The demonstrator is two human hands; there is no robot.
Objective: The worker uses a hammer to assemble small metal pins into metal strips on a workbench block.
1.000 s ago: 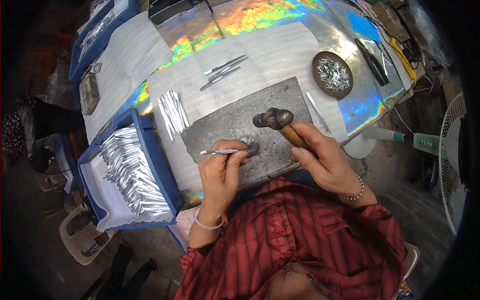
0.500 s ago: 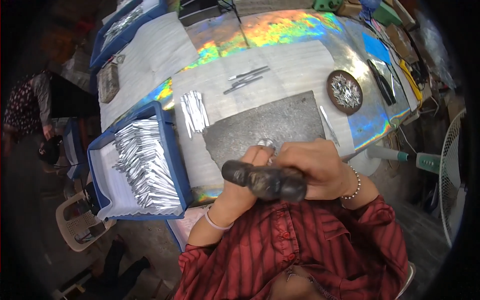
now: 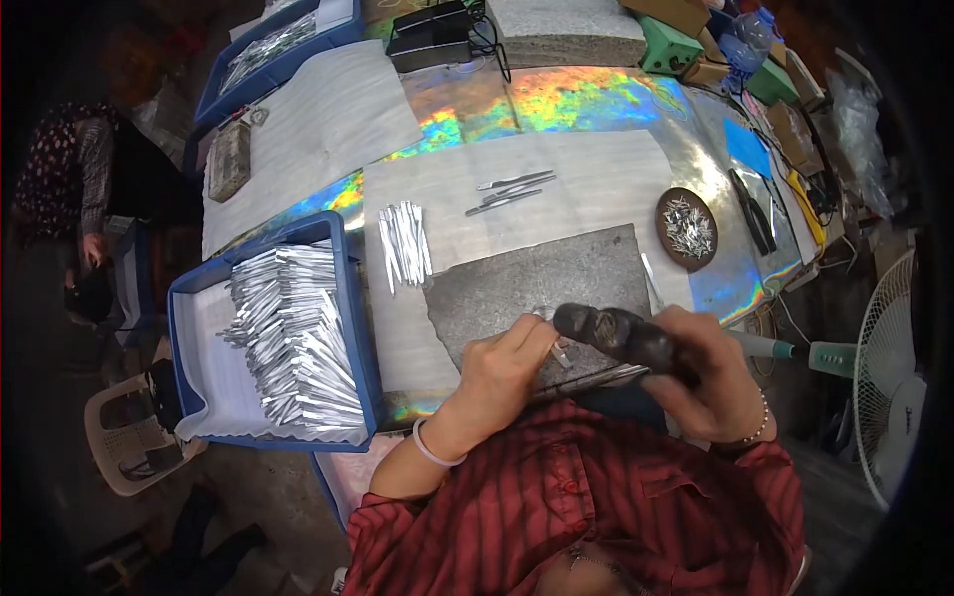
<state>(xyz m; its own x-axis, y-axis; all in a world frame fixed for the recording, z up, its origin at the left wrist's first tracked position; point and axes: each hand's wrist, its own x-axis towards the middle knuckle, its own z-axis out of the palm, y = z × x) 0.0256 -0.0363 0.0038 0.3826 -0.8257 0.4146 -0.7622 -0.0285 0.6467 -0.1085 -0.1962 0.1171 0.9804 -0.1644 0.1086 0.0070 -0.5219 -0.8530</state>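
Observation:
My right hand [image 3: 708,370] is closed around a hammer with a dark, rounded head [image 3: 618,334]; its handle is mostly hidden. The head hangs in the air over a grey metal plate [image 3: 517,278]. To its left, my left hand [image 3: 505,366] pinches a small silvery piece [image 3: 561,354] at the plate's near edge; the fingers hide part of it. Silvery flat strips [image 3: 404,246] lie in a bundle left of the plate. Beyond it are several slim metal tools [image 3: 510,191]. A brown oval dish [image 3: 663,248] to the right holds small silvery pieces.
A blue tray [image 3: 370,372] full of silvery strips stands at left. Black-handled pliers [image 3: 752,211] lie at right, near a white fan [image 3: 884,382]. Another blue tray [image 3: 212,99] is at far left. Another person [image 3: 94,189] sits beyond, beside a beige chair [image 3: 109,437].
My right hand and the hammer have moved right, away from my left hand, uncovering the left hand and the silvery piece. The whole view has shifted slightly.

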